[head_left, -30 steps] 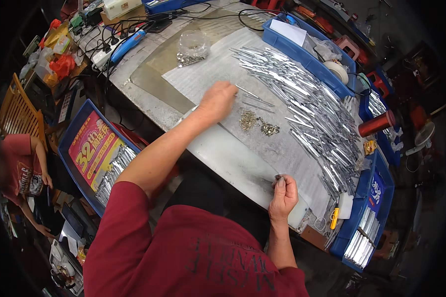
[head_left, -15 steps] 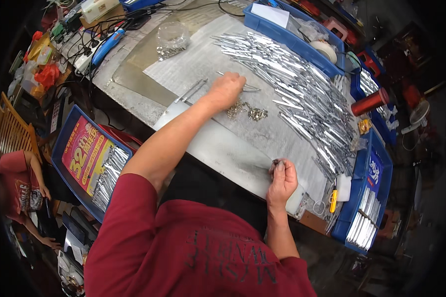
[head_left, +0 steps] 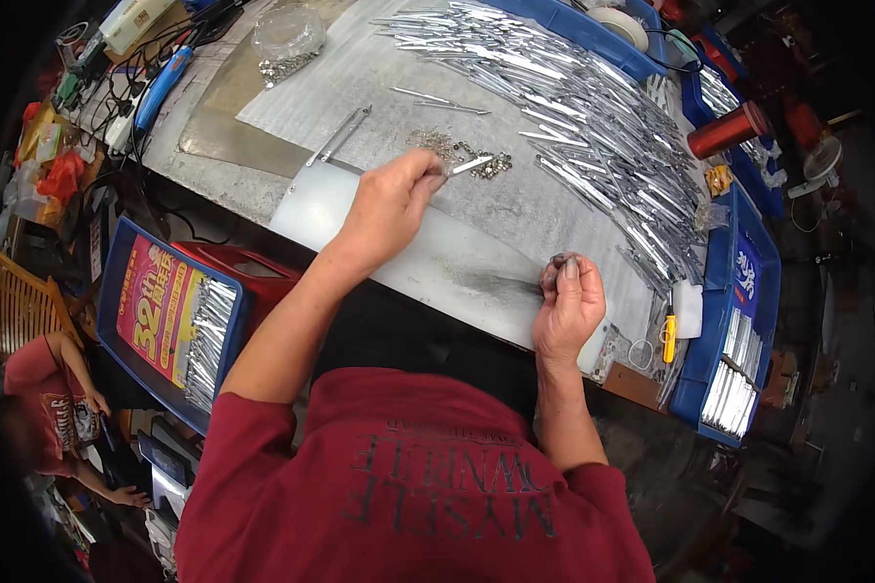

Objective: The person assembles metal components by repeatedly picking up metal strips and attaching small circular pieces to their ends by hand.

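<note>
My left hand [head_left: 387,212] is closed over the white board [head_left: 350,189], pinching a slim silvery metal rod [head_left: 472,165] that points up to the right. Just beyond the fingers lie small metal fittings [head_left: 491,167] in a loose heap. My right hand [head_left: 569,309] is at the right end of the board, thumb pressed to the fingers; something small and dark shows at the fingertips, too small to name. Two slim rods [head_left: 439,100] lie apart on the grey sheet, and another pair [head_left: 338,136] lies at the board's left end.
A wide pile of silvery rods [head_left: 574,117] covers the far right. Blue bins [head_left: 695,389] stand along the right edge, near a yellow-handled tool [head_left: 669,338]. A bag of fittings [head_left: 287,44] sits at the back left. Another person [head_left: 53,408] is at the far left.
My left hand has come back from the loose rods towards me, now with a rod in its fingers. The right hand stays pinched at the board's right end.
</note>
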`<state>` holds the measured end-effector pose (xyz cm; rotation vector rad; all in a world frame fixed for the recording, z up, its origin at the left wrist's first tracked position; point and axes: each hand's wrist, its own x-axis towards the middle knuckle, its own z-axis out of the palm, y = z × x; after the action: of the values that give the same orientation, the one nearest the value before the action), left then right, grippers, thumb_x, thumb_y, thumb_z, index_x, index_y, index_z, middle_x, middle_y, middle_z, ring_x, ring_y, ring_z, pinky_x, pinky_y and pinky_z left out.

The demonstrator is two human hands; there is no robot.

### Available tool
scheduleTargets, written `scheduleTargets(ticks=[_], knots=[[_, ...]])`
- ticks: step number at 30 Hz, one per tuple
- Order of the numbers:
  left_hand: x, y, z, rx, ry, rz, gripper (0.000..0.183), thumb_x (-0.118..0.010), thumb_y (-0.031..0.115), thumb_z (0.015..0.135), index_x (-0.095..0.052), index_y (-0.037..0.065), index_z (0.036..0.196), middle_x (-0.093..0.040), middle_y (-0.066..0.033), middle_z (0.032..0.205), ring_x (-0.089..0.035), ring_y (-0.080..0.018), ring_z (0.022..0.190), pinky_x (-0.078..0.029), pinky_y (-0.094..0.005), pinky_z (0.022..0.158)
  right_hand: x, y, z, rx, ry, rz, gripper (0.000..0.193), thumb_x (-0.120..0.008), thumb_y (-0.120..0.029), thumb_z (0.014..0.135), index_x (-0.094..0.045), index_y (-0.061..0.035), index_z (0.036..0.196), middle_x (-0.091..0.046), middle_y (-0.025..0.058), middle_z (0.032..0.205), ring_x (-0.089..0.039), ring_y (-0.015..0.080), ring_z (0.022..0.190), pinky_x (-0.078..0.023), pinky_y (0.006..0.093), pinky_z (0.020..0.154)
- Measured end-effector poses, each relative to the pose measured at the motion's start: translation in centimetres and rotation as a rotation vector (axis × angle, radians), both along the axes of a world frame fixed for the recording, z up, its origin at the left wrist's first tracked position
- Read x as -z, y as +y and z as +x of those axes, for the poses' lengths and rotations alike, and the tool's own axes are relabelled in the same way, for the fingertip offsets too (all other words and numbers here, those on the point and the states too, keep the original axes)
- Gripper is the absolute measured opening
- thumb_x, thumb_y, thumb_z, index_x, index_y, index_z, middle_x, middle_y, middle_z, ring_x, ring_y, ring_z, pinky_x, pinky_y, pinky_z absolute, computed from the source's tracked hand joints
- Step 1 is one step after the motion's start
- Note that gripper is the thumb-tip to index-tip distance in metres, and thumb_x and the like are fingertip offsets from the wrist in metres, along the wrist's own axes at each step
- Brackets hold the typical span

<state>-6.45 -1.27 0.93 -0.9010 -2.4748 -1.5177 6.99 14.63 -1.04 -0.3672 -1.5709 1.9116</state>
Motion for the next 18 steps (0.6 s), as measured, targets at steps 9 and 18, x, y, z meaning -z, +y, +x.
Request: scheduleTargets(ticks=[9,18], knots=[[1.9,-1.0,2.6,-0.002,-0.122,0.111,0.003,-0.052,0.001,0.08,-0.052,0.0,0.083,-0.052,-0.0029,0.063,-0.049,-0.0081,0.056,-0.041,-0.0208,0.053,-1.6,1.0,1.7,-0.057,-0.117,1.166,0.012,-0.054,-0.004,0.077,-0.053,0.0021,0.087,-0.056,0.0096,0.075,-0.051,0.0221,0.067,-0.039,0.0309,0.063],[2.3,-0.9,2.6,-0.003,-0.09,0.126,0.005,-0.052,0.001,0.08,-0.052,-0.001,0.084,-0.052,-0.003,0.064,-0.049,-0.0081,0.056,-0.041,-0.0207,0.053,-1.4,-0.1,3.2,-0.133,-0.259,1.39,0.034,-0.061,-0.009,0.066,-0.055,0.0012,0.098,-0.057,0.0116,0.094,-0.05,0.0258,0.084,-0.034,0.0357,0.076]])
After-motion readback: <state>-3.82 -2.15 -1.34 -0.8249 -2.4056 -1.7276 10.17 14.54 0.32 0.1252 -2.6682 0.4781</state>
